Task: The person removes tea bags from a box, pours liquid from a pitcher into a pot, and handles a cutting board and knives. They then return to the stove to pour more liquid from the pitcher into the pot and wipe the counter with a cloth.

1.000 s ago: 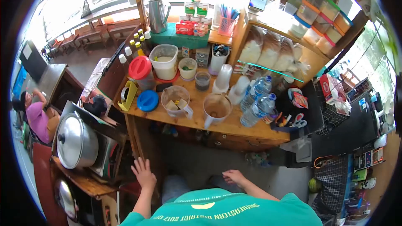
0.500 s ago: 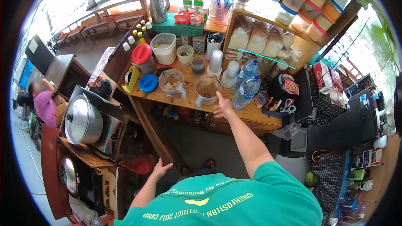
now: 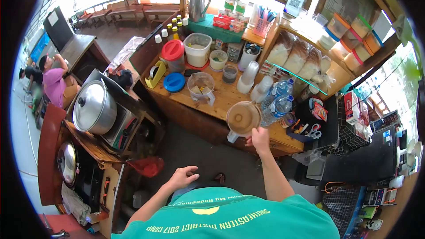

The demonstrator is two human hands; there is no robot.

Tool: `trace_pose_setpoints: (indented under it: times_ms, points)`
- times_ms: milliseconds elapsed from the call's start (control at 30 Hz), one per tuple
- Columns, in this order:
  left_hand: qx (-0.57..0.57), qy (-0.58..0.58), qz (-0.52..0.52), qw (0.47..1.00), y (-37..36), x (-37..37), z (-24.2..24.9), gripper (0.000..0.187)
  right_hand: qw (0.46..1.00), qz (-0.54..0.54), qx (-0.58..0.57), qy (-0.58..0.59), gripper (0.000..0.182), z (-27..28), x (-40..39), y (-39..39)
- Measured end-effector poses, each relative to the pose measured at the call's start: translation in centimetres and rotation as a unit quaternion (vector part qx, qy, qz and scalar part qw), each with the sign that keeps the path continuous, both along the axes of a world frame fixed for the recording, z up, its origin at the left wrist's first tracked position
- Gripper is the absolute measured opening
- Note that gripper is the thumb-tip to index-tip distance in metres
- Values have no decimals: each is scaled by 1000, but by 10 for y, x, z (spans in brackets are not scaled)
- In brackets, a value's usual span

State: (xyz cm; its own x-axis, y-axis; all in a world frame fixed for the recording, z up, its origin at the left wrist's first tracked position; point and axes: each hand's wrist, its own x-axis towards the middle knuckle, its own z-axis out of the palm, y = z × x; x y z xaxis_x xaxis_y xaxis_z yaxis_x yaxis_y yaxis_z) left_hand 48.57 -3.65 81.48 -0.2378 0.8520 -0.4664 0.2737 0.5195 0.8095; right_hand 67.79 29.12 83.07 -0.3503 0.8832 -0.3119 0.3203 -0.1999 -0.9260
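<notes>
The right hand [image 3: 259,139] has its fingers closed on the near side of a brown-stained jug [image 3: 242,117], over the front edge of the wooden counter [image 3: 217,105], near the water bottles [image 3: 280,108]. Over here, the left hand [image 3: 181,178] hangs before the green shirt [image 3: 241,201], thumb and fingers loosely parted
</notes>
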Motion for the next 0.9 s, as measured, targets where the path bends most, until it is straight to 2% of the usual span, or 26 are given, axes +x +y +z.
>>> trace_pose_setpoints:
  times_ms: [67, 133, 167, 233, 267, 333, 500, 567, 600, 667, 733, 800, 867, 900]
  points:
    - [20, 1, -4, 1000, 10, -7, 26, 51, 999, 28, -14, -4, 24, 25, -7, -31]
    - [271, 137, 16, 953, 30, -13, 55, 50, 998, 54, -28, -7, 23, 47, -27, -60]
    - [270, 137, 17, 953, 39, -20, 66, 50, 995, 89, -36, 7, 23, 58, -44, -72]
    - [324, 231, 12, 918, 50, -39, 85, 45, 987, 148, -48, 32, 24, 79, -83, -93]
    - [324, 236, 18, 916, 49, -52, 95, 45, 986, 156, -46, 34, 24, 85, -104, -100]
    - [265, 150, 59, 951, 38, -82, 110, 39, 978, 170, -74, 93, 27, 94, -148, -117]
    - [292, 151, 95, 940, -23, -191, 128, 30, 948, 238, -138, 162, 26, 133, -263, -170]
    - [302, 66, 150, 939, -60, -235, 140, 27, 932, 285, -146, 170, 27, 139, -311, -193]
    - [240, -9, 202, 949, -85, -252, 153, 30, 913, 333, -141, 189, 27, 143, -336, -202]
    - [304, -7, 292, 907, -125, -281, 163, 30, 884, 395, -140, 205, 28, 148, -384, -218]
    - [362, 11, 350, 864, -170, -303, 170, 34, 844, 500, -41, 188, 27, 152, -440, -228]
    - [376, 22, 399, 836, -211, -309, 178, 37, 839, 517, 123, 113, 24, 161, -502, -246]
    - [394, 41, 480, 783, -249, -309, 177, 37, 780, 520, 324, 128, 25, 164, -568, -265]
    - [393, 48, 489, 777, -267, -307, 177, 37, 751, 543, 363, 93, 28, 166, -600, -277]
